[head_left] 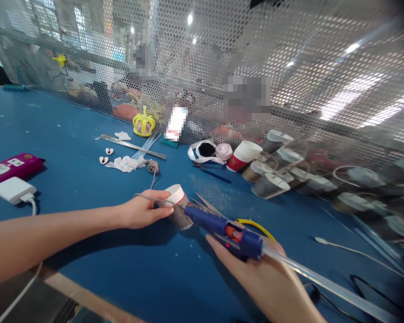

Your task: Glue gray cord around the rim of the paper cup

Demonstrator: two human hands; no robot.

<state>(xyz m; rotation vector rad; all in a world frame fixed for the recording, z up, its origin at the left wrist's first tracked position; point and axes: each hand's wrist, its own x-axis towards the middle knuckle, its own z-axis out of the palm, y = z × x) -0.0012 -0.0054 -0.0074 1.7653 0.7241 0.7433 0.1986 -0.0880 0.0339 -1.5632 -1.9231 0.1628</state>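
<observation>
My left hand pinches a paper cup that lies tilted, its lower part wrapped in grey cord. A strand of that cord runs from the fingers back to a small bundle. Wrapped round a blue hot glue gun is my right hand; its trigger fingers are mostly hidden. The gun's nozzle meets the wrapped side of the cup, touching or nearly so. From its rear sticks out a long clear glue stick. Scissors lie just behind the nozzle.
Paper cups are stacked at the back, with several cord-wrapped cups to their right. A yellow crown and a phone stand by the perforated metal screen. On the left are a purple power strip and white charger.
</observation>
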